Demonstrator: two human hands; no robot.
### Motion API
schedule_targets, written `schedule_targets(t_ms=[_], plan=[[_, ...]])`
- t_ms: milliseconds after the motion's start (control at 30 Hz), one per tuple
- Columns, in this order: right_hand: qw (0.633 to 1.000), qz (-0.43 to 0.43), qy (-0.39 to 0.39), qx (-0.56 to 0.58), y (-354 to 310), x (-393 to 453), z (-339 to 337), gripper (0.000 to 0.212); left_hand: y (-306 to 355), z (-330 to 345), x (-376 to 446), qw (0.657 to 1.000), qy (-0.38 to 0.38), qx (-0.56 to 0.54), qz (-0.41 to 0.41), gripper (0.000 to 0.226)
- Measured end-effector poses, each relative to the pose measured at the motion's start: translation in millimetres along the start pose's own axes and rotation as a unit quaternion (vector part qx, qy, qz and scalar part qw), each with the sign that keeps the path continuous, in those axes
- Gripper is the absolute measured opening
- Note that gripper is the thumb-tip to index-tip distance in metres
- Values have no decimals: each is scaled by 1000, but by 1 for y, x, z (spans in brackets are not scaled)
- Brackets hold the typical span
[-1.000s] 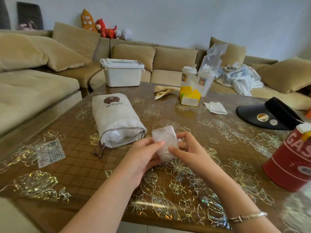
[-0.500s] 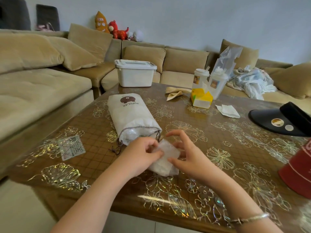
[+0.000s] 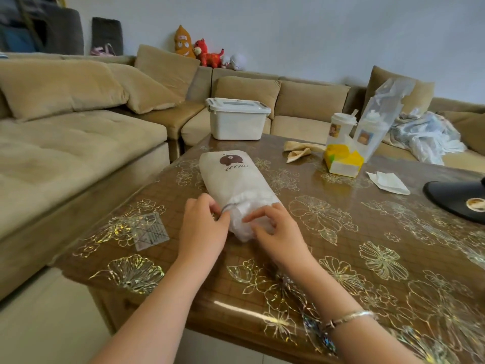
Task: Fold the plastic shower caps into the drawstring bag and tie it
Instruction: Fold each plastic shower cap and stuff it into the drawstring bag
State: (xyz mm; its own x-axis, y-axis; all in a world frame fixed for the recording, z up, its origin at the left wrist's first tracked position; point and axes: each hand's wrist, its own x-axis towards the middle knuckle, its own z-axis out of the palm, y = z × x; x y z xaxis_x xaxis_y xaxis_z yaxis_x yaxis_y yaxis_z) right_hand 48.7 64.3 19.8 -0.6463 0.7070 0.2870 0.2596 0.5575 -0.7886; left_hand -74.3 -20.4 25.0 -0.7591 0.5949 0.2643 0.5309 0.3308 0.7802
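Note:
A white drawstring bag [image 3: 236,177] with a brown bear print and the word POPULAR lies on the table, its mouth facing me. A folded clear plastic shower cap [image 3: 242,227] sits partly inside that mouth. My left hand [image 3: 203,227] pinches the left rim of the bag's mouth by the dark drawstring. My right hand [image 3: 275,229] grips the shower cap from the right, fingers curled over it. More crinkled plastic shows inside the bag.
The brown floral table [image 3: 367,245] carries a small clear packet [image 3: 148,231] at left, a white lidded bin [image 3: 237,118], two drink cups [image 3: 341,127] in a plastic bag, a yellow box [image 3: 343,160], a tissue [image 3: 388,181] and a black visor [image 3: 459,197]. A beige sofa wraps around behind.
Both hands have carried the folded shower cap from above the table forward to the bag's mouth. My left hand has left the cap and taken the bag's rim.

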Motion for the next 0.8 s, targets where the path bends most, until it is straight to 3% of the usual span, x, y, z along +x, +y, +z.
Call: schedule_targets(t_ms=[133,333,433,600,733,800], plan=[[989,-95,-66,-91,9,5,8,22,-2,3,8,999,-7,-4,33,12],[957,-152,-96,-226,17,25,14,34,-8,-1,22,997,-43,-21,68,21],[946,-140,-107,-273,13,37,20,39,-12,-4,28,994,-54,-24,89,34],[947,-57,-109,-298,4,53,32,27,-17,-8,32,991,-88,-42,94,29],[901,-55,-157,-401,-3,63,39,28,-22,-13,30,990,-106,-60,72,27],[901,-32,-167,-399,-6,65,43,22,-26,-13,28,993,-88,-52,57,24]])
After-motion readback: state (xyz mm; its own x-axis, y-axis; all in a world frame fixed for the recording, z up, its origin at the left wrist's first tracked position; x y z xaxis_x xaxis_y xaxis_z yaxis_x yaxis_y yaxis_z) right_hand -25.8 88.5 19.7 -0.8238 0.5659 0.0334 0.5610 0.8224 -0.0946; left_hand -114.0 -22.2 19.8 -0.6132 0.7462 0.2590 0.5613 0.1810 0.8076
